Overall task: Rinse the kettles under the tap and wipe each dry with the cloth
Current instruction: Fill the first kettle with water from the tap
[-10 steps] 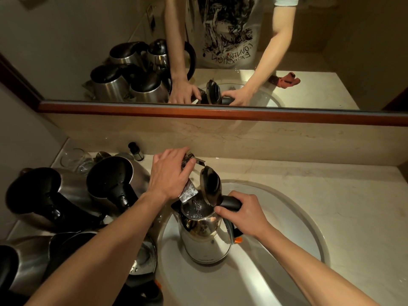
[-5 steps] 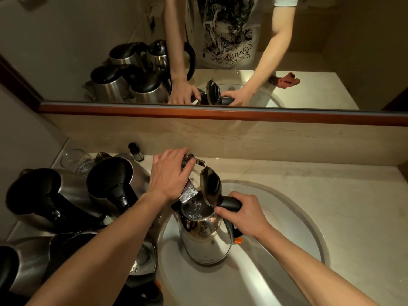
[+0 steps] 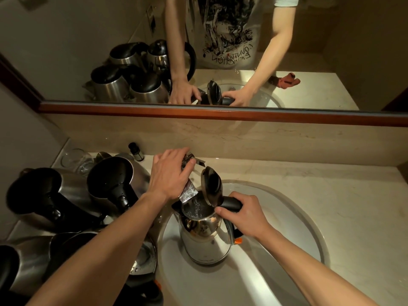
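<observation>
Steadily, my right hand (image 3: 245, 214) grips the steel kettle's handle (image 3: 229, 204), left hand (image 3: 170, 175) curled on the tap (image 3: 187, 188); keep the open mouth under the spout.

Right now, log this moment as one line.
step: rinse | kettle: in sink, lid open | right hand: grips handle | left hand: on tap

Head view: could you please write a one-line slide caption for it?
Right hand grips the open-lidded kettle in the sink while the left hand holds the tap above it.
</observation>
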Demonstrator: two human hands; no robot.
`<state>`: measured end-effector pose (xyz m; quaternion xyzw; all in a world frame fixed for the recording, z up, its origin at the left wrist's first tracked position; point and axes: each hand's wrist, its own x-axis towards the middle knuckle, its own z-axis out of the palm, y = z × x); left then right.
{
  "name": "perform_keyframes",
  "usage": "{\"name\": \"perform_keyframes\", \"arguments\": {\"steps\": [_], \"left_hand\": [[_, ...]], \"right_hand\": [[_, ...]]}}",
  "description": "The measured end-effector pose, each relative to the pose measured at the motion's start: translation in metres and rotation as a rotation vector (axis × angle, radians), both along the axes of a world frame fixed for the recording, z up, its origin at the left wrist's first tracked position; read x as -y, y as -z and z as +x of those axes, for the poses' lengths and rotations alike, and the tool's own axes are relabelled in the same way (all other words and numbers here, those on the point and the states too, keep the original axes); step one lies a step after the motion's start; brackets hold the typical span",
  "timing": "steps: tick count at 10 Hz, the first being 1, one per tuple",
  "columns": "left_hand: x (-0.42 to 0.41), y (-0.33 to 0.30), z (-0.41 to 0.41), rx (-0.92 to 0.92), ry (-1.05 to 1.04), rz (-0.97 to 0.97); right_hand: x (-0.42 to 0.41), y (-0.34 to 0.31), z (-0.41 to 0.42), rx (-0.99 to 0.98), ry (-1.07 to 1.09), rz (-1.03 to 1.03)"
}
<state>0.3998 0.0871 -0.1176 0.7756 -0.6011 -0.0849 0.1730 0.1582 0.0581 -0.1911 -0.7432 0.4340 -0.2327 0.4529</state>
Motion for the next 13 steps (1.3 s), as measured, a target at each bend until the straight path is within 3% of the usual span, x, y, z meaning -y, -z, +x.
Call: {"name": "perform_keyframes", "arguments": {"steps": [13], "left_hand": [[0.0004,0.0005,-0.0009,0.004,0.005,-0.002]], "right_hand": [[-0.0015,-0.0073,0.0028,-0.012,0.0,0.002]]}}
